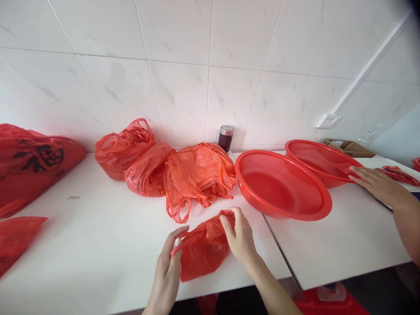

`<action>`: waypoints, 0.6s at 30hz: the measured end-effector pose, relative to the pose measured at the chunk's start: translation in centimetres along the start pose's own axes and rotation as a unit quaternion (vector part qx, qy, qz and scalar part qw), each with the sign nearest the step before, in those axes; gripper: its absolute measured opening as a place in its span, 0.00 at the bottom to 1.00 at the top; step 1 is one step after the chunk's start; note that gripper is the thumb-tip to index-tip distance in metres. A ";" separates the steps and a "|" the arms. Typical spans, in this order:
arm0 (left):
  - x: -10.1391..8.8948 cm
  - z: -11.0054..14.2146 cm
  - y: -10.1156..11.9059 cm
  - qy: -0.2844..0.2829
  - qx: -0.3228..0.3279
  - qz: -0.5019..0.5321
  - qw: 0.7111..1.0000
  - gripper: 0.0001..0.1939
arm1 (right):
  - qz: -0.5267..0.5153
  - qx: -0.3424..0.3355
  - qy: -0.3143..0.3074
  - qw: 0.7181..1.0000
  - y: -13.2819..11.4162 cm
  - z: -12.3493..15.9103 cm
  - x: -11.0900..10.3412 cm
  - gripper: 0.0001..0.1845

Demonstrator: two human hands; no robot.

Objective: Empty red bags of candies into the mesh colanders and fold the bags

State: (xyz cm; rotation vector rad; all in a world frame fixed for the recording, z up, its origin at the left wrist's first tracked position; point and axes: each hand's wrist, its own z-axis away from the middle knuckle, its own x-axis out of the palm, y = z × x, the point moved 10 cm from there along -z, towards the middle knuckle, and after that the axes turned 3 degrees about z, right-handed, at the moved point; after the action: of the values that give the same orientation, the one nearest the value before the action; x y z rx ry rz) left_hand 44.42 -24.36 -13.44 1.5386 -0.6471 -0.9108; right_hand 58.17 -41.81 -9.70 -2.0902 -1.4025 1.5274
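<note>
"Left hand [167, 267]: thumb and fingers grasp one side of a small red bag [205, 260], a strip of it crossing the thumb. Right hand [241, 238]: thumb and fingers pinch the bag's upper right corner."

"Where does this bag lie?"

"Between the two hands, near the front edge of the white surface [108, 245], its gathered top uppermost. Whether its base touches the surface cannot be told."

"And directly behind it?"

"A loose heap of red bags [201, 168], thin and crumpled, with handle loops falling forward. To its left, against the heap, sit two fuller red bags, one in front [147, 175] and one at the rear [120, 153]. A dark flask [225, 140] with a silver lid stands upright behind the heap, near the tiled wall [177, 30]."

"Which objects occupy the right side?"

"Two red baskets with perforated walls: a near basket [265, 188], beside the heap and above the seam in the surface, and a far basket [323, 155]. Another person's hand [374, 181] is at the far basket's right rim, palm down, fingers extended."

"And the far left?"

"A large red bag [42, 159] bearing black lettering; nearer the viewer, part of another red bag [18, 240], cut off by the frame."
</note>
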 end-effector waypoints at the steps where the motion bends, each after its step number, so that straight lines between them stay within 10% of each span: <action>1: 0.9 0.1 0.5 -0.011 0.021 -0.004 1.000 0.20 | 0.009 0.000 -0.002 1.000 -0.5 0.4 0.1 0.16; 7: 5.1 -0.2 0.6 -0.076 0.131 -0.272 0.950 0.20 | 0.061 -0.029 -0.058 0.996 0.0 1.8 2.6 0.11; 18: 3.5 -2.5 -0.5 -0.044 0.107 -0.418 0.901 0.21 | 0.149 -0.019 -0.068 0.986 3.5 1.5 3.2 0.07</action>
State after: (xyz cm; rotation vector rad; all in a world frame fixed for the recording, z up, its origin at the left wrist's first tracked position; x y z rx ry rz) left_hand 48.33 -25.76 -14.50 2.0250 -0.1119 -1.5917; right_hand 59.01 -41.72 -14.61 -2.3450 -1.2106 1.7969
